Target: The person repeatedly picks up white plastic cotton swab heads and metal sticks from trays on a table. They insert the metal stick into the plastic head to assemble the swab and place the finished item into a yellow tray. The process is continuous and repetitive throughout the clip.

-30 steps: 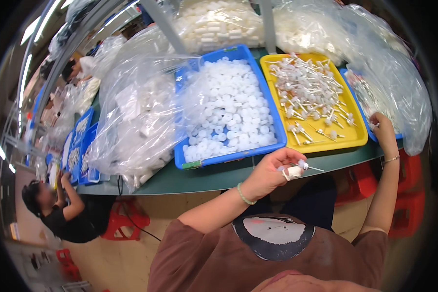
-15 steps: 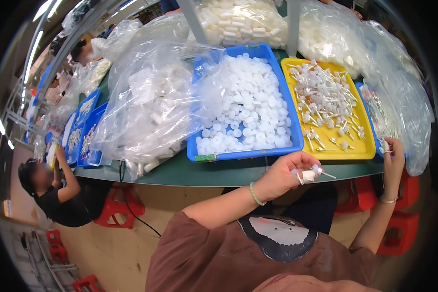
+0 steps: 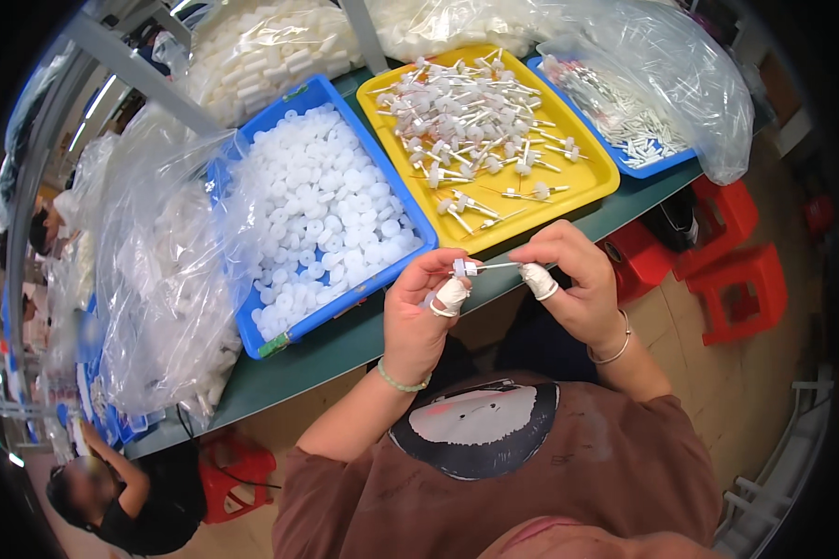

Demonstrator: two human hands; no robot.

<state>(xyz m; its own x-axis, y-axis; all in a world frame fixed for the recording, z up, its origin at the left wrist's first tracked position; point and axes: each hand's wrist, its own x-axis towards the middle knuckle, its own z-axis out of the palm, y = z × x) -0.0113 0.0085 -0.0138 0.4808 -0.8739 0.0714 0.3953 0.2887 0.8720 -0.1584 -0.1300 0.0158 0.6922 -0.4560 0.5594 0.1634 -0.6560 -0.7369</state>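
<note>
In front of my chest, the fingers of my left hand [image 3: 415, 317] pinch a small white plastic assembly [image 3: 466, 267], a disc-like part with a thin white rod sticking out to the right. My right hand [image 3: 578, 279] has thumb and forefinger closed at the far end of that rod. White wrapping covers both thumbs. Just beyond the hands lies a yellow tray [image 3: 578, 182] with many similar rod-and-disc assemblies [image 3: 457, 116]. To its left, a blue tray [image 3: 382, 168] is heaped with translucent white discs [image 3: 322, 205].
At the right, a smaller blue tray [image 3: 671, 166] holds thin white tubes [image 3: 639, 121], partly under clear plastic. Large clear bags [image 3: 158, 289] of white parts crowd the left and back. Red stools [image 3: 741, 293] stand right of the green table [image 3: 308, 368]. A co-worker [image 3: 126, 494] sits at the left.
My right hand has come from the small blue tray on the right to the rod held by my left hand. The view has turned to the right.
</note>
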